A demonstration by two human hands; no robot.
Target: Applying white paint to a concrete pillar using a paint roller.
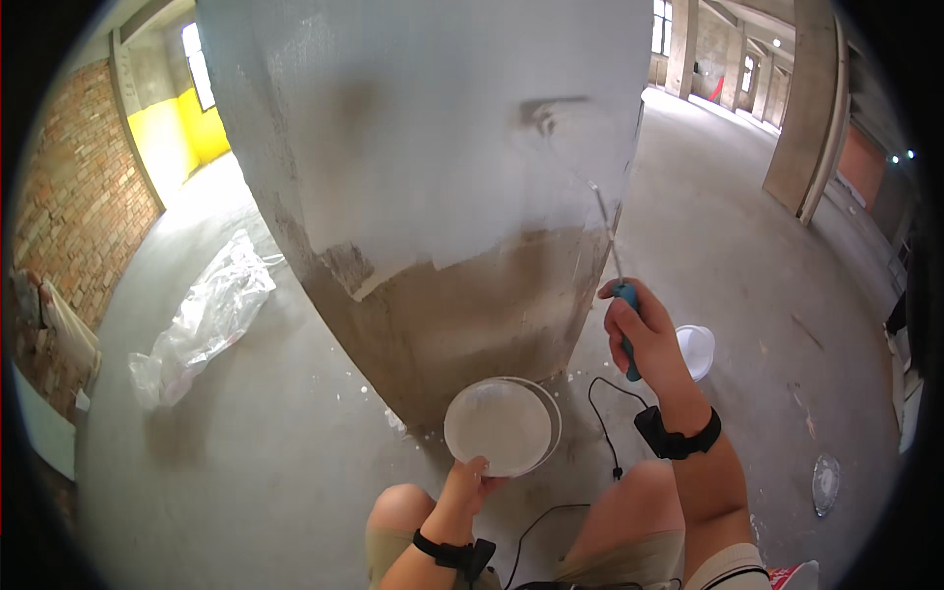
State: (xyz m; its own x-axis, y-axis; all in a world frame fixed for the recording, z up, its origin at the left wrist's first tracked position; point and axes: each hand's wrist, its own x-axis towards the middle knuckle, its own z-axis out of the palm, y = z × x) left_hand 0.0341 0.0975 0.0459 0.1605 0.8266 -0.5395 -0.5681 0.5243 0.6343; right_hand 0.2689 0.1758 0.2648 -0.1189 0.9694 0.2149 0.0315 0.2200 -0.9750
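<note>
My right hand (641, 329) is closed round the blue-green handle of a paint roller (602, 205). Its thin metal rod reaches up and left to the concrete pillar (452, 305), where the roller head blends into the pale coating and is hard to make out. White-grey paint covers the upper part of the pillar's face; the lower part is bare brown-grey with a ragged border between. Low in front of the pillar, my left hand (474, 484) grips the near rim of a round white bucket (556, 418). Pale liquid seems to fill the bucket.
A white lid-like dish (696, 352) and a black cable (602, 418) lie right of the bucket. Crumpled clear plastic sheeting (211, 315) lies on the floor at left. A foil-like dish (826, 485) is far right. A brick wall (74, 162) stands at left.
</note>
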